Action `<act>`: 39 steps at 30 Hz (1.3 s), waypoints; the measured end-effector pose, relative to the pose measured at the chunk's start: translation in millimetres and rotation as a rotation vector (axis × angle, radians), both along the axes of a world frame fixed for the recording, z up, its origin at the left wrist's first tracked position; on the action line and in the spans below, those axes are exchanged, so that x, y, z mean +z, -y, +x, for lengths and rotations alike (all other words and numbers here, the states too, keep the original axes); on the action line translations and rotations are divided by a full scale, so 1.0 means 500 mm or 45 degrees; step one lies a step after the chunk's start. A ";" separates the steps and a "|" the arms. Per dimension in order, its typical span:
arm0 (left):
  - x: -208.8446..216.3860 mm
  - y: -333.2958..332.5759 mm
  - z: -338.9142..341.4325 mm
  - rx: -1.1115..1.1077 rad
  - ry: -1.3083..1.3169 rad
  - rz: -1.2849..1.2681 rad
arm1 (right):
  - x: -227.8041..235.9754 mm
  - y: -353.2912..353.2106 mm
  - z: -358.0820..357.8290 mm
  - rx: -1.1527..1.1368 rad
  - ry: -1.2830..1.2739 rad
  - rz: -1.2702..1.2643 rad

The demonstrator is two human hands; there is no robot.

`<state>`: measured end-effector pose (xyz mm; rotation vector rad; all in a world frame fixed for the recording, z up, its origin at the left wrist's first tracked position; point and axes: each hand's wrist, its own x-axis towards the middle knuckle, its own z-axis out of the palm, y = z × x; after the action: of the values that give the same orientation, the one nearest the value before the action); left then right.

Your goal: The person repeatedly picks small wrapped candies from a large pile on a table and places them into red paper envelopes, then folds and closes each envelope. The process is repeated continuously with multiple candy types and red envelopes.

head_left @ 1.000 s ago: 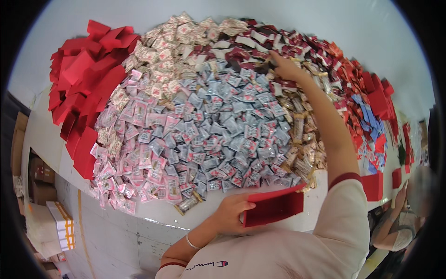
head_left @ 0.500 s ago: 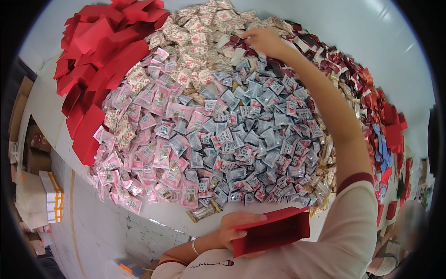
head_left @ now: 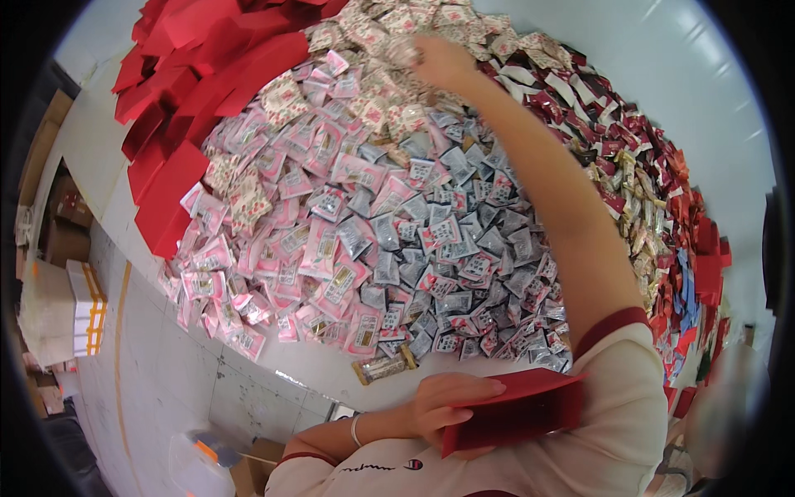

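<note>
My left hand (head_left: 447,407) grips an open-topped red cardboard box (head_left: 517,410) close to my chest, fingers along its near-left edge. Its hollow faces up, and its dark inside shows no contents that I can make out. Across the heap stretches my right arm, with my right hand (head_left: 447,65) at the pile of cream patterned packets (head_left: 368,33). Its fingertips are closed on one cream packet (head_left: 403,55), which is blurred. Below that hand lie grey-blue packets (head_left: 464,240) and pink packets (head_left: 331,215).
Folded red boxes (head_left: 215,50) are piled at the far left. Dark red packets (head_left: 580,108) and gold-wrapped bars (head_left: 642,207) run down the right side. One gold-and-brown bar (head_left: 385,365) lies alone near the table's front edge. White cartons (head_left: 83,306) stand left on the floor.
My right hand has moved left, from beside the dark red packets to the cream ones, and now has a packet at its fingertips. The red box in my left hand has shifted slightly right.
</note>
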<state>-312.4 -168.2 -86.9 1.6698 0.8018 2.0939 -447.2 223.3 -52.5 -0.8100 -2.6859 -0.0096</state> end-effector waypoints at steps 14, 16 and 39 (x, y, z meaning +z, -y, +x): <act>-0.007 0.004 0.020 0.080 0.030 0.105 | 0.074 0.222 0.098 0.533 0.049 -0.767; -0.008 0.005 0.016 0.114 0.009 0.104 | 0.049 0.284 0.069 0.597 0.221 -0.271; -0.002 -0.006 0.044 -0.057 -0.257 0.071 | 0.134 0.194 0.469 0.463 -0.043 -0.108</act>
<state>-290.2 -165.1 -87.8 1.9337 0.7630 1.9564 -212.9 126.1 14.3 -0.3307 -2.7749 0.2035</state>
